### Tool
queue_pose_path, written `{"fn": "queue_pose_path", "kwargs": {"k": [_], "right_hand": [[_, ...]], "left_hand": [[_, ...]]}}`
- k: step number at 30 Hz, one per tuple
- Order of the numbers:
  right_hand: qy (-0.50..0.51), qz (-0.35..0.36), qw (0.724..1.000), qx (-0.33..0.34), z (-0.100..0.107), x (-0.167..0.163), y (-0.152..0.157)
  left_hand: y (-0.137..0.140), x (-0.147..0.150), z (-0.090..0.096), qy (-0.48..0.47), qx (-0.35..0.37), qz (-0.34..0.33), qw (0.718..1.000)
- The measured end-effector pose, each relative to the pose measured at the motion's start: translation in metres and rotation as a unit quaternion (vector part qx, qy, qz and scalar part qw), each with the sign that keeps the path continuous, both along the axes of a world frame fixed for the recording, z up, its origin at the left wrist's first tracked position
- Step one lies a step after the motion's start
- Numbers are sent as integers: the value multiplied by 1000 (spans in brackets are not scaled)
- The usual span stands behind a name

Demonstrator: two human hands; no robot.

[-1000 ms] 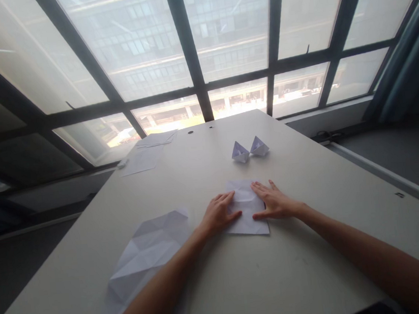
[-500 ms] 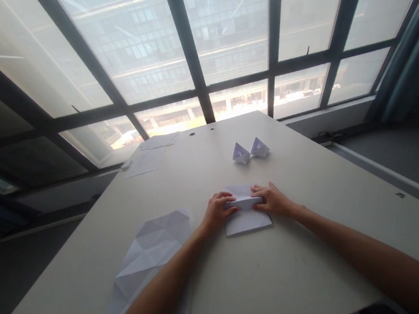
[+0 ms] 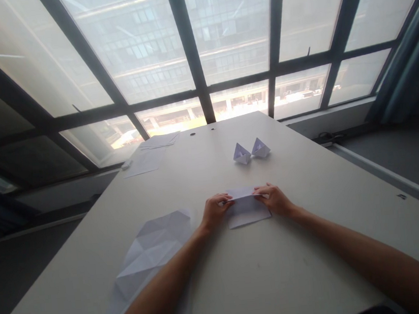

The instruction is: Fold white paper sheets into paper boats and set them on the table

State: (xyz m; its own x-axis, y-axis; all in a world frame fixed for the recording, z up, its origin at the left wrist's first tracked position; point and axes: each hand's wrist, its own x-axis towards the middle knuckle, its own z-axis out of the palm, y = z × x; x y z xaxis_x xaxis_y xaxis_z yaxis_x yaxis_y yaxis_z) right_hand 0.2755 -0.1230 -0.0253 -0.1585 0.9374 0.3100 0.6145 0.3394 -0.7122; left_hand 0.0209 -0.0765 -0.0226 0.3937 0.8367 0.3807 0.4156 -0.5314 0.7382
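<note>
A folded sheet of white paper (image 3: pixel 247 210) lies low over the table in front of me, with a crease ridge running across it from side to side. My left hand (image 3: pixel 216 209) pinches the left end of that ridge between thumb and fingers. At the right end, my right hand (image 3: pixel 273 199) grips the same ridge in a similar pinch. The near flap of the paper slopes down toward me. Beyond the hands stand two small folded paper boats (image 3: pixel 242 154), side by side; the right paper boat (image 3: pixel 260 147) almost touches the left one.
A large creased paper sheet (image 3: pixel 155 246) lies at the left, partly under my left forearm. Flat paper sheets (image 3: pixel 159 141) rest at the table's far left corner. The white table (image 3: pixel 244 282) reaches toward tall windows. A blue curtain (image 3: pixel 401 69) hangs at the right.
The paper's crease has been pinched up into a sharper ridge and its near edge has shifted slightly away from me. Both hands have closed more tightly on the ends.
</note>
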Motion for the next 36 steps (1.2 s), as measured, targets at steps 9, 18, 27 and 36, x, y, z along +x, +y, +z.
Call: {"fn": "queue_pose_path", "kwargs": {"k": [9,18,27,36], "right_hand": [[124,-48,990,57,5,-7,-4],[178,-85,979,58,3,-10,-5],[234,-73,969,-23,-5,-15,3],[54,-114,992,12,-9,-19,3]], "left_hand": [[-13,3,14,-20,-6,34,999],[-18,10,16,-99,-78,21,992],[-12,13,9,-50,-64,90,993],[-35,21,6,261,118,-55,956]]}}
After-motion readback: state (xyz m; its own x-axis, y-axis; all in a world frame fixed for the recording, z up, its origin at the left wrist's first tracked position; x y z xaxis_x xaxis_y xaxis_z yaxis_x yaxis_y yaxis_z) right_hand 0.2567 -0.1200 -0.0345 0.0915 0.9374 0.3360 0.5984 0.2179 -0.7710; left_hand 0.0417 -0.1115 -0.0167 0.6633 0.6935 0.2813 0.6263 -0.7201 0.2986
